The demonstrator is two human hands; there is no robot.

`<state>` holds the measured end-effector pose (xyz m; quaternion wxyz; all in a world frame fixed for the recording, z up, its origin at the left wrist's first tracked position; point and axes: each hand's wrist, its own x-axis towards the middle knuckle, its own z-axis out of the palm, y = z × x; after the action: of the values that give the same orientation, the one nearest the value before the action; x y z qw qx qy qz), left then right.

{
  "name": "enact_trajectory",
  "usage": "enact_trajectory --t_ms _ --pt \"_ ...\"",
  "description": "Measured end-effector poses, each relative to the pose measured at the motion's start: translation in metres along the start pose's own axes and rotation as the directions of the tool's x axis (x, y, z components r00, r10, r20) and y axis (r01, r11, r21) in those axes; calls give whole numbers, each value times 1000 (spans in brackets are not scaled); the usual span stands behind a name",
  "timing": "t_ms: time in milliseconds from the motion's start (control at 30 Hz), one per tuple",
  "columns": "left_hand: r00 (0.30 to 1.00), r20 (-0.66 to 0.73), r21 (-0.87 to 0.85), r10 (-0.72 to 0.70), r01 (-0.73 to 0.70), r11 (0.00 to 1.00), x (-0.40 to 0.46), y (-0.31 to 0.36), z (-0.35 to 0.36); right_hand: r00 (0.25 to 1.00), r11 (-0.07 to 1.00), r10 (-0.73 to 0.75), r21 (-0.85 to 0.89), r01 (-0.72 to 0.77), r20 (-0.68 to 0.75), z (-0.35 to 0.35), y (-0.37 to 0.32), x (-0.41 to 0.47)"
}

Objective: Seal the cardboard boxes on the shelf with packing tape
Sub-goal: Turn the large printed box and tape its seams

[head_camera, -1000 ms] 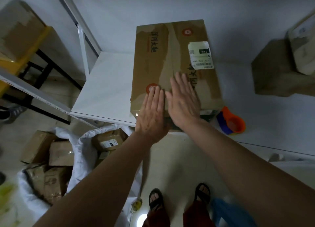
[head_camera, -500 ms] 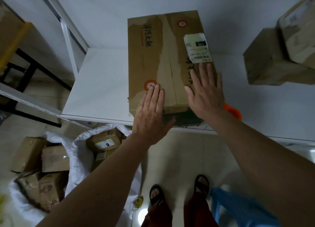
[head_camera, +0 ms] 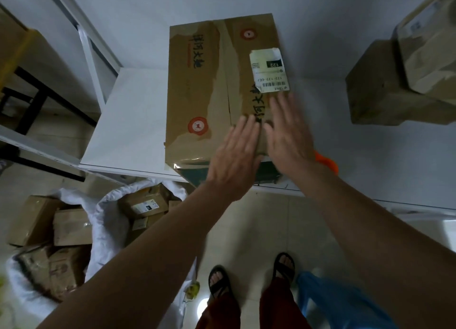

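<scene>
Two hands (head_camera: pixel 261 151) flat on taped box (head_camera: pixel 209 94); seam seemingly sealed.

Bare white shelf (head_camera: pixel 128 121) lies open left of the cardboard box (head_camera: pixel 209 86), bounded by a white upright post (head_camera: pixel 92 64). To the right, an orange tape dispenser (head_camera: pixel 327 162) and stacked brown boxes (head_camera: pixel 394 86) narrow the passage.

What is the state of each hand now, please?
Left hand: open, fingers straight, flat on the brown cardboard box.
Right hand: open, flat on the same box.
</scene>
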<state>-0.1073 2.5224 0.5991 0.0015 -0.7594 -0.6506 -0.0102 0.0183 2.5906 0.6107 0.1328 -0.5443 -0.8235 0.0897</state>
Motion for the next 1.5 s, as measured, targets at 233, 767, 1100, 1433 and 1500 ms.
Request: enact_trajectory --t_ms 233,767,1100,1433,1500 --pt "985 127 153 113 -132 979 1 -71 0 991 977 -115 -175 125 65 16 -1 -2" --pt "862 -464 -109 204 -284 953 -26 -142 36 848 786 -462 -323 527 258 14 -23 9" --pt "857 -460 -149 232 -332 931 -26 -148 40 780 717 -524 -317 621 343 7 5 22" --pt "619 -77 -954 -782 181 238 -25 -96 17 777 729 -540 -281 624 323 11 15 23" --pt "605 55 -960 -794 250 124 -25 -95 17 775 730 -545 -274 626 319 11 14 22"
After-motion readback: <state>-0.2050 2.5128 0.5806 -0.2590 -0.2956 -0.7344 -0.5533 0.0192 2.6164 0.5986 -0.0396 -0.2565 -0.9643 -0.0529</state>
